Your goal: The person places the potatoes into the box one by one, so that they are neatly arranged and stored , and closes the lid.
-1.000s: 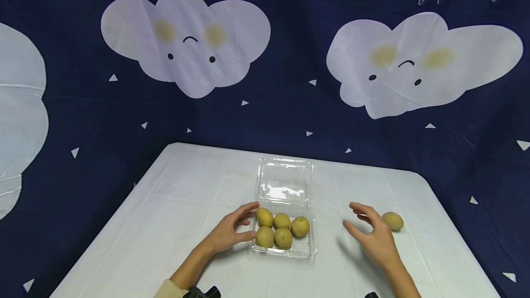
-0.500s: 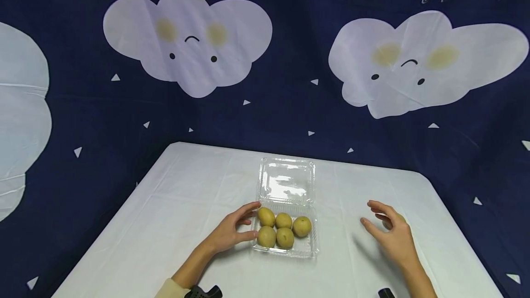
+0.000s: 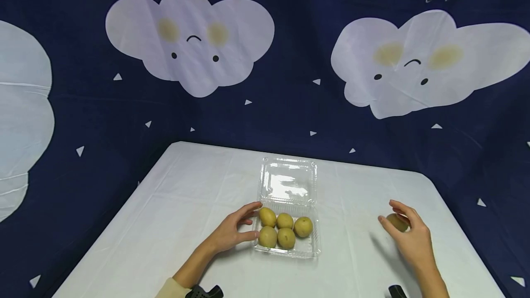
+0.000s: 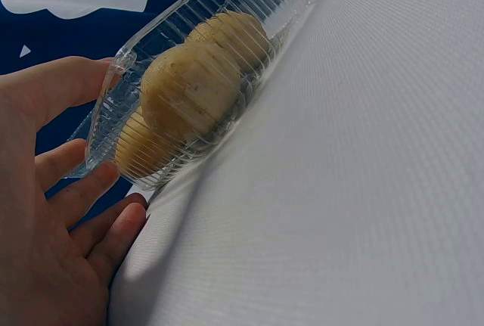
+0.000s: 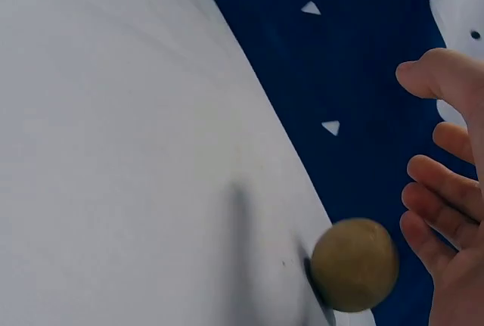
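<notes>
A clear plastic hinged container (image 3: 311, 243) stands on the table with its lid (image 3: 288, 182) laid back. Several round, yellow-brown fruits (image 3: 286, 238) lie in its base; their kind is unclear. My left hand (image 3: 227, 232) holds the container's left side, thumb toward the near corner and index finger toward the far one. In the left wrist view, the fingertips (image 4: 106, 175) meet the ribbed wall. One more such fruit (image 5: 354, 264) is at the table's right. My right hand (image 3: 414, 238) is spread around it, thumb and fingers apart, and in the right wrist view a gap separates them from the fruit.
A white cloth covers the table (image 3: 207, 178). Behind it hangs a dark blue curtain (image 3: 290, 118) with printed clouds and small white triangles. The raised lid occupies the space behind the container's base.
My right hand has moved to the right, from left of the loose fruit to around it. The left hand stays at the container. The whole view has shifted slightly.
</notes>
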Demonstrator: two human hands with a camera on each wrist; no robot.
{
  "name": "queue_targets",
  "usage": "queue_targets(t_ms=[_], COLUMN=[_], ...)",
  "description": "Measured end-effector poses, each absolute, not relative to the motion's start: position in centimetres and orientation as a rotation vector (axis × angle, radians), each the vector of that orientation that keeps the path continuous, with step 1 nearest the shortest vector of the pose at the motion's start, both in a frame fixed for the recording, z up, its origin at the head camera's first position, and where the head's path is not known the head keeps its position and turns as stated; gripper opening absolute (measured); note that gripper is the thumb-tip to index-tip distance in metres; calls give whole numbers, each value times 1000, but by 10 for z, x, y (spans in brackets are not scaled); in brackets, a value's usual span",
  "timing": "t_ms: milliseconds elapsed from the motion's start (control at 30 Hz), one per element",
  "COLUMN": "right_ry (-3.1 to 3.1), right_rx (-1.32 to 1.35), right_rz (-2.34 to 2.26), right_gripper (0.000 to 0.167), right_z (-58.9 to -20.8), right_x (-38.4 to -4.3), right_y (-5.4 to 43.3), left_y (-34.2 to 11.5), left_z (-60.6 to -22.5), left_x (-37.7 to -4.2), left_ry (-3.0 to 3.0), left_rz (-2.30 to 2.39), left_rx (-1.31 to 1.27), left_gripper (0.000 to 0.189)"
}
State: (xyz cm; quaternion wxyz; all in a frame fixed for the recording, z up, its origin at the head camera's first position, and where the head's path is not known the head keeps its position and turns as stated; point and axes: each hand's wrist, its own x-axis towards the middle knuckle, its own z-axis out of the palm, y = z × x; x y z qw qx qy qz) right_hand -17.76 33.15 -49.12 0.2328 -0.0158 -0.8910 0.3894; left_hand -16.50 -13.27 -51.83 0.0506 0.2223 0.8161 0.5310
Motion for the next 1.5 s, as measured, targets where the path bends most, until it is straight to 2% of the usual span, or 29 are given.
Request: queue_targets(t_ms=[400, 700, 1000, 1300, 1500], right_ry=[-2492, -2607, -2658, -2622, -2655], right_rx=[-137, -233, -229, -263, -296], right_rz=[1002, 979, 939, 966, 990], right_gripper=[57, 69, 53, 50, 59], right_z=[-493, -499, -510, -514, -517], right_x=[-179, -178, -178, -179, -181], right_y=[344, 364, 370, 371, 375], left_y=[-133, -132, -132, -132, -133], left_z=[-518, -519, -519, -520, -520], left_x=[-166, -165, -165, -165, -165], left_ry=[2491, 2500, 2511, 2512, 2502], left_rz=[1607, 1596, 1588, 1590, 1599], left_rx=[644, 636, 631, 632, 641], left_gripper=[78, 78, 78, 78, 77])
